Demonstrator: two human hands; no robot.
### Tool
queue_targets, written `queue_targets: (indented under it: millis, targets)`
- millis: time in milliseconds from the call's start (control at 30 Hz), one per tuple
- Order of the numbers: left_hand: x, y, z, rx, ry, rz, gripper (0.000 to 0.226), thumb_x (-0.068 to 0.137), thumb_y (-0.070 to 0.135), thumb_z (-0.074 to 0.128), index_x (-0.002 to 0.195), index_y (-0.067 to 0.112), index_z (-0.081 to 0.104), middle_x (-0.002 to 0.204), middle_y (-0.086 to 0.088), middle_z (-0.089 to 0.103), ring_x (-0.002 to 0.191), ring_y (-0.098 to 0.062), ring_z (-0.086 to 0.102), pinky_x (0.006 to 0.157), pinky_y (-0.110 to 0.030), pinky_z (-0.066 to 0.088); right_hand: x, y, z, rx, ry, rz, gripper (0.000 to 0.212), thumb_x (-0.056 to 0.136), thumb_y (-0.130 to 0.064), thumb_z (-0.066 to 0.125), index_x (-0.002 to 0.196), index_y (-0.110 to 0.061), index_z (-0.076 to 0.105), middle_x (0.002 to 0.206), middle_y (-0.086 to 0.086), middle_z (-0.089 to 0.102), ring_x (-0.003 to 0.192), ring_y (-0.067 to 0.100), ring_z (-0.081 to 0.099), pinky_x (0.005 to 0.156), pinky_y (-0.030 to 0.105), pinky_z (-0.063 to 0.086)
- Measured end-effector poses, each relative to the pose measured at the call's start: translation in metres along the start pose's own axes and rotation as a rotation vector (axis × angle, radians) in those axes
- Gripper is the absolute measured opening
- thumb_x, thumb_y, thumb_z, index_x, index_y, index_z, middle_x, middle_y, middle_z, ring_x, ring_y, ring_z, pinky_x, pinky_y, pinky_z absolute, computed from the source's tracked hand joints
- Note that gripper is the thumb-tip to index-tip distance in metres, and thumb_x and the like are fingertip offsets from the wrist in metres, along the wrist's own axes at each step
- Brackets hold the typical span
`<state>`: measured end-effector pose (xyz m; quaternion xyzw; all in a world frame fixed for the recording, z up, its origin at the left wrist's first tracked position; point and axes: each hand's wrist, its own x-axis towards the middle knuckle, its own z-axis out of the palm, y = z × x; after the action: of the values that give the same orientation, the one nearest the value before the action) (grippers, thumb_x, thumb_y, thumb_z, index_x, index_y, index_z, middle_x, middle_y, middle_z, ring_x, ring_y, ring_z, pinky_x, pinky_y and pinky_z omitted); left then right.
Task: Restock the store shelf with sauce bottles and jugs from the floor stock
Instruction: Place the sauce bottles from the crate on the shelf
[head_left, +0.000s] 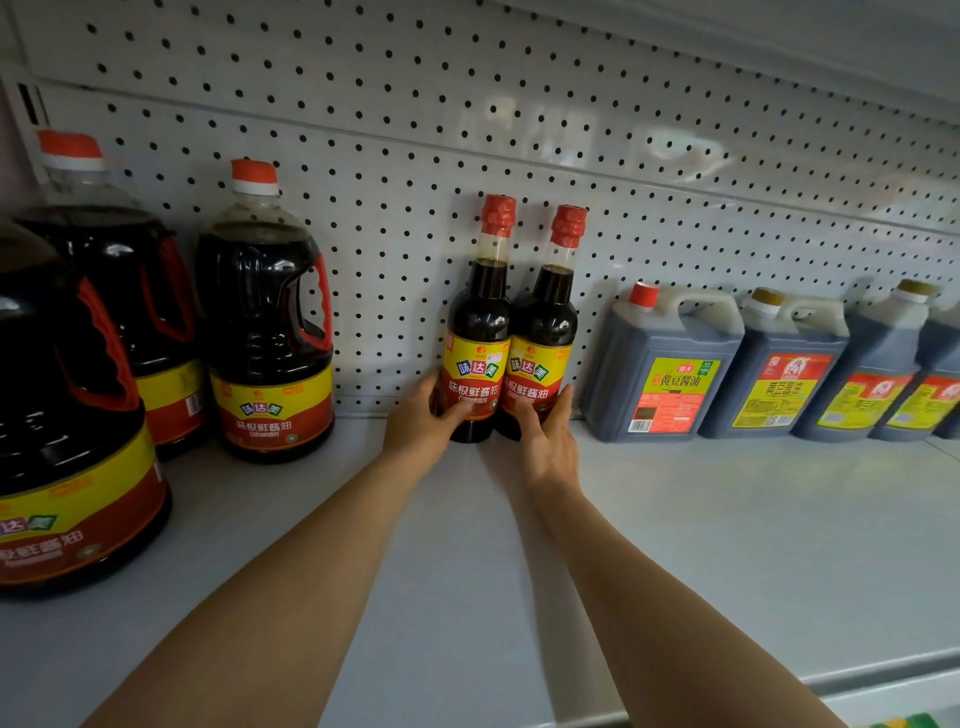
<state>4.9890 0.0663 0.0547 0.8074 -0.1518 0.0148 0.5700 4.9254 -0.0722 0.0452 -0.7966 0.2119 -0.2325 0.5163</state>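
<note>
1. Two tall sauce bottles stand upright at the back of the shelf (675, 519), touching each other and close against the pegboard wall (467, 104). The left bottle (479, 322) and the right bottle (545, 332) both have red caps, dark sauce and matching yellow-and-red labels.
2. Two hands are on them. The left hand (421, 421) grips the lower part of the left bottle, thumb across the label front and fingers curled round its left side. The right hand (545, 431) grips the base of the right bottle, fingers wrapped round its right side.
3. Three large round jugs with red handles and red caps stand to the left, well apart from the bottles: the back jug (265, 322) near the wall, a second jug (119, 291) at the far left behind, and the nearest jug (67, 426) at the shelf's front, partly cut off by the frame edge.
4. At least four squarish dark jugs stand in a row to the right, touching one another: the red-capped jug (662, 364) nearest the bottles, then a gold-capped jug (779, 369), a third jug (872, 374) and a fourth jug (935, 379) at the edge.
5. Open shelf surface lies between the bottles and the jugs on either side; both forearms stretch across the bare front part.
</note>
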Motion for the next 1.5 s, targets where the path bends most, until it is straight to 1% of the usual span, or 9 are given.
queue_targets:
  millis: [133,233,367,633,733,967,1067,1200,1500]
  targets:
    - [-0.035,-0.004,-0.01,-0.065,0.048,-0.186,0.08,0.089,0.041,0.07,0.155,0.023,0.027,0.156,-0.007,0.038,0.14,-0.026,0.042,0.11,-0.042,0.04,-0.003,-0.004,-0.005,0.039,0.028,0.014,0.078,0.102,-0.049,0.045,0.161,-0.023,0.001,0.165,0.007,0.027,0.149,0.031,0.029,0.12,0.046,0.027]
    - [-0.077,-0.005,-0.026,-0.136,0.038,-0.188,0.074,0.09,0.038,0.07,0.152,0.02,0.034,0.153,-0.006,0.043,0.136,-0.02,0.046,0.106,-0.034,0.041,-0.015,-0.01,-0.014,0.087,0.047,0.032,0.074,0.103,-0.039,0.048,0.162,-0.02,0.006,0.166,0.006,0.023,0.15,0.031,0.027,0.12,0.043,0.024]
    - [-0.144,0.001,-0.047,-0.164,0.083,-0.16,0.056,0.092,0.027,0.07,0.142,0.014,0.049,0.141,-0.005,0.056,0.121,-0.012,0.055,0.096,-0.022,0.04,-0.063,-0.017,-0.026,0.057,-0.025,0.036,0.064,0.098,-0.018,0.059,0.156,-0.017,0.03,0.151,0.012,0.048,0.139,0.033,0.044,0.112,0.041,0.035]
    - [-0.262,0.035,-0.049,-0.118,0.223,-0.215,0.046,0.092,0.03,0.07,0.131,0.01,0.057,0.127,-0.006,0.062,0.105,-0.012,0.057,0.093,-0.024,0.043,-0.185,-0.005,-0.073,-0.097,-0.238,-0.112,0.041,0.094,-0.018,0.062,0.135,-0.018,0.061,0.13,0.004,0.067,0.113,0.017,0.063,0.097,0.021,0.044]
    - [-0.311,0.04,-0.038,-0.201,0.306,-0.204,0.041,0.091,0.026,0.071,0.126,0.009,0.06,0.122,-0.005,0.064,0.108,-0.012,0.06,0.088,-0.018,0.045,-0.232,0.001,-0.095,-0.006,-0.225,-0.122,0.038,0.092,-0.016,0.067,0.13,-0.015,0.065,0.121,0.001,0.069,0.106,0.013,0.063,0.1,0.029,0.048]
    - [-0.429,0.007,-0.014,-0.106,0.352,-0.343,0.042,0.088,0.019,0.074,0.126,0.007,0.061,0.123,-0.009,0.064,0.109,-0.018,0.061,0.085,-0.017,0.045,-0.348,0.066,-0.125,-0.129,-0.404,-0.13,0.047,0.086,-0.036,0.071,0.131,-0.029,0.061,0.126,-0.002,0.067,0.113,0.014,0.063,0.098,0.043,0.051]
    - [-0.475,-0.018,-0.008,-0.007,0.282,-0.456,0.048,0.086,0.023,0.076,0.129,0.009,0.059,0.125,-0.006,0.06,0.113,-0.02,0.058,0.091,-0.026,0.042,-0.387,0.101,-0.136,-0.24,-0.535,-0.021,0.057,0.088,-0.027,0.074,0.14,-0.019,0.055,0.136,0.006,0.061,0.123,0.022,0.058,0.096,0.03,0.047]
    - [-0.525,-0.052,0.007,0.088,0.16,-0.615,0.055,0.087,0.034,0.075,0.134,0.014,0.054,0.131,-0.002,0.057,0.12,-0.021,0.054,0.101,-0.034,0.043,-0.426,0.145,-0.149,-0.348,-0.68,0.156,0.063,0.09,-0.029,0.073,0.146,-0.015,0.048,0.142,0.007,0.057,0.126,0.026,0.056,0.096,0.029,0.043]
    - [-0.571,-0.113,0.046,0.14,0.03,-0.807,0.053,0.089,0.036,0.071,0.132,0.01,0.056,0.133,-0.009,0.06,0.122,-0.027,0.056,0.097,-0.033,0.043,-0.467,0.219,-0.164,-0.45,-0.745,0.409,0.062,0.092,-0.033,0.07,0.146,-0.012,0.047,0.137,0.008,0.06,0.123,0.022,0.056,0.082,0.019,0.037]
